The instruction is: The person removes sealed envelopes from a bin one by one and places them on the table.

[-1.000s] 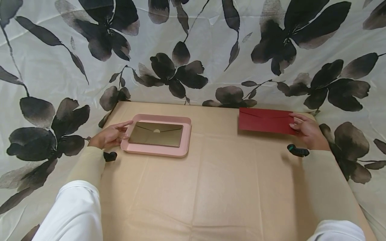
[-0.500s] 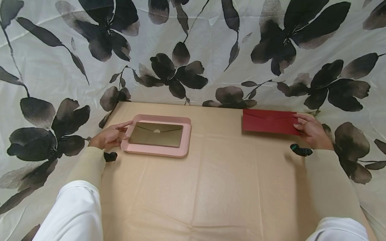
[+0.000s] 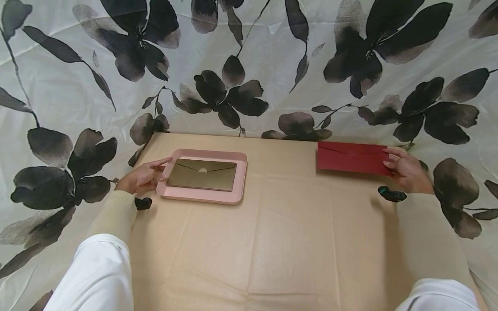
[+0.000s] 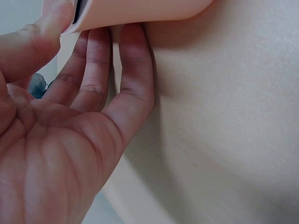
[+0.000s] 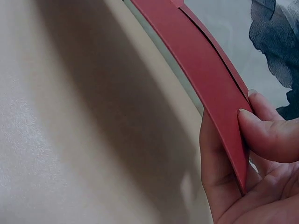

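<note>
Head cam: 2 pinch grips
L hand [image 3: 142, 178] on tray [image 3: 240, 178] rim, gold env [image 3: 202, 178] inside, rt of grip; R hand [image 3: 411, 173] on red env [image 3: 352, 158], mostly lft of grip.

Arms [image 3: 429, 233] stretched forward, well apart; left grip [image 3: 141, 177], right grip [image 3: 410, 172] both pinching.

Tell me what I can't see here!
Head view: middle of the pink tray, covered by the gold envelope.
Left wrist view: most of the pink tray, cut off by the top edge.
Right wrist view: far end of the red envelope, cut off by the top edge.
</note>
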`<state>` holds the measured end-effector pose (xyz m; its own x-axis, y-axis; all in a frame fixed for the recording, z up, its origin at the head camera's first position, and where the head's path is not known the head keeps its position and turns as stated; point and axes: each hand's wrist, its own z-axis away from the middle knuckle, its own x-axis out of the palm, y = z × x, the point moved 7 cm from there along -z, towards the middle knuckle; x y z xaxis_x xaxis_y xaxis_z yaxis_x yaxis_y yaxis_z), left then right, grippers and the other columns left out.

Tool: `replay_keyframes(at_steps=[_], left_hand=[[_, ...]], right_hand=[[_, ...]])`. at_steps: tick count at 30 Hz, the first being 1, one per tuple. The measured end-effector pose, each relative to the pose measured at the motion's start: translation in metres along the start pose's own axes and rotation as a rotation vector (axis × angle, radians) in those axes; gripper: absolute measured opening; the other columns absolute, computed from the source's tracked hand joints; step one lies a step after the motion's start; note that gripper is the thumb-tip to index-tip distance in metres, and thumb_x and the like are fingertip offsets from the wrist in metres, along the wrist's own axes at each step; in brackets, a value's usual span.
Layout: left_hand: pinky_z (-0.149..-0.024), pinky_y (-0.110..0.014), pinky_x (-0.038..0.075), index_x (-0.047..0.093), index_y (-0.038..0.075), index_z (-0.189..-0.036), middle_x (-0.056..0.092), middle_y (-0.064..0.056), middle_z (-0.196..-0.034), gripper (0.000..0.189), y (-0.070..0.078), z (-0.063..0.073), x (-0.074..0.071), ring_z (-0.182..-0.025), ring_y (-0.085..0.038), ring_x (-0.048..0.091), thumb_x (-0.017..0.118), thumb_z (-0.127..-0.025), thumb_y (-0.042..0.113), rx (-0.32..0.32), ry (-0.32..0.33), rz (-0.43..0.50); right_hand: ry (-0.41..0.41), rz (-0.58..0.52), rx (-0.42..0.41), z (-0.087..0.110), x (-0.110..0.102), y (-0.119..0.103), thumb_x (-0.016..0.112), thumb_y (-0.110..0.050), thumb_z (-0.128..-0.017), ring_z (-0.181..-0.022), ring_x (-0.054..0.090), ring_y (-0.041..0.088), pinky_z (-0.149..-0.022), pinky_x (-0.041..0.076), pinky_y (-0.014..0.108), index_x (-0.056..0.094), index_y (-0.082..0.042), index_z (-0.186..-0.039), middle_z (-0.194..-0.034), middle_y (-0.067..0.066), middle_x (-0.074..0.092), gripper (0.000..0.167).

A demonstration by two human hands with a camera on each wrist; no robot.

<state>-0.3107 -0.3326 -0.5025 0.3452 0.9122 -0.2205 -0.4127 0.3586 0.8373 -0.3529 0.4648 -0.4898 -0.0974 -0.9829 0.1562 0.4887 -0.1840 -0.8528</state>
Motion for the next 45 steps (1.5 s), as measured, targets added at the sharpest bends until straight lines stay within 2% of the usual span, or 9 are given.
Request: replay_keyframes(at_steps=[3,6,11,20,22,26,29,40,45], left_hand=[[-0.089,-0.026,0.059,0.014,0.026,-0.168,0.016,-0.024,-0.173,0.083,0.001,-0.001,0.000,-0.145,-0.041,0.042,0.055,-0.101,-0.002,-0.001,0.001,-0.005],[-0.085,-0.025,0.058,0.016,0.026,-0.168,0.019,-0.022,-0.172,0.083,0.001,-0.002,-0.001,-0.134,-0.031,0.052,0.056,-0.100,-0.003,-0.001,0.006,0.007],[-0.079,-0.023,0.055,0.016,0.025,-0.168,0.019,-0.022,-0.172,0.084,0.002,-0.002,-0.001,-0.120,-0.020,0.055,0.057,-0.101,-0.001,0.001,0.005,0.010],[-0.077,-0.025,0.054,0.016,0.027,-0.168,0.017,-0.023,-0.173,0.083,0.000,0.001,0.000,-0.123,-0.022,0.054,0.059,-0.101,0.002,-0.004,0.013,-0.007],[-0.076,-0.024,0.054,0.017,0.026,-0.168,0.017,-0.024,-0.172,0.082,-0.001,0.002,0.000,-0.122,-0.024,0.054,0.059,-0.102,0.003,-0.009,0.021,-0.016],[-0.075,-0.025,0.053,0.018,0.026,-0.168,0.017,-0.024,-0.172,0.081,-0.001,0.002,0.001,-0.121,-0.026,0.052,0.058,-0.101,0.002,-0.010,0.031,-0.026],[-0.076,-0.026,0.052,0.017,0.025,-0.168,0.016,-0.025,-0.172,0.083,-0.002,0.001,0.001,-0.122,-0.028,0.049,0.058,-0.101,0.001,-0.007,0.024,-0.012],[-0.076,-0.028,0.050,0.014,0.025,-0.168,0.015,-0.026,-0.172,0.085,-0.002,0.000,0.002,-0.122,-0.030,0.047,0.060,-0.101,0.002,-0.002,0.016,-0.009],[-0.081,-0.028,0.054,0.017,0.027,-0.168,0.015,-0.023,-0.173,0.084,-0.002,0.000,0.000,-0.130,-0.032,0.047,0.059,-0.100,0.001,-0.016,0.029,-0.011]], right_hand=[[0.017,0.007,0.016,0.000,-0.004,0.001,0.061,-0.008,-0.103,-0.117,0.044,0.007,-0.076,0.059,0.018,0.044,-0.046,-0.154,-0.166,-0.022,0.026,0.067],[0.032,0.011,0.021,0.001,-0.008,0.000,0.063,-0.009,-0.102,-0.117,0.044,0.006,-0.075,0.059,0.018,0.047,-0.048,-0.152,-0.166,-0.023,0.025,0.066],[0.062,0.007,0.013,0.002,-0.015,-0.001,0.063,-0.009,-0.102,-0.117,0.044,0.004,-0.075,0.058,0.016,0.048,-0.048,-0.151,-0.166,-0.022,0.026,0.064],[0.058,0.017,-0.027,0.004,-0.018,-0.005,0.062,-0.010,-0.103,-0.115,0.045,0.002,-0.074,0.057,0.014,0.051,-0.046,-0.150,-0.165,-0.022,0.028,0.060],[0.071,0.022,-0.022,0.004,-0.021,-0.005,0.063,-0.010,-0.102,-0.120,0.044,0.002,-0.073,0.057,0.014,0.050,-0.047,-0.151,-0.167,-0.023,0.026,0.062],[0.095,0.052,0.000,0.003,-0.027,-0.004,0.063,-0.013,-0.102,-0.141,0.033,0.007,-0.071,0.056,0.013,0.044,-0.049,-0.153,-0.170,-0.027,0.017,0.065],[0.102,0.052,0.021,0.002,-0.031,-0.002,0.063,-0.014,-0.103,-0.148,0.024,0.007,-0.071,0.056,0.014,0.043,-0.051,-0.153,-0.170,-0.028,0.015,0.065],[0.151,0.031,0.033,-0.001,-0.043,-0.002,0.066,-0.014,-0.101,-0.127,0.039,0.002,-0.067,0.055,0.014,0.044,-0.052,-0.151,-0.169,-0.029,0.015,0.067],[0.152,0.036,0.037,0.000,-0.046,-0.001,0.065,-0.015,-0.101,-0.134,0.036,0.001,-0.066,0.054,0.012,0.052,-0.054,-0.144,-0.170,-0.029,0.011,0.060]])
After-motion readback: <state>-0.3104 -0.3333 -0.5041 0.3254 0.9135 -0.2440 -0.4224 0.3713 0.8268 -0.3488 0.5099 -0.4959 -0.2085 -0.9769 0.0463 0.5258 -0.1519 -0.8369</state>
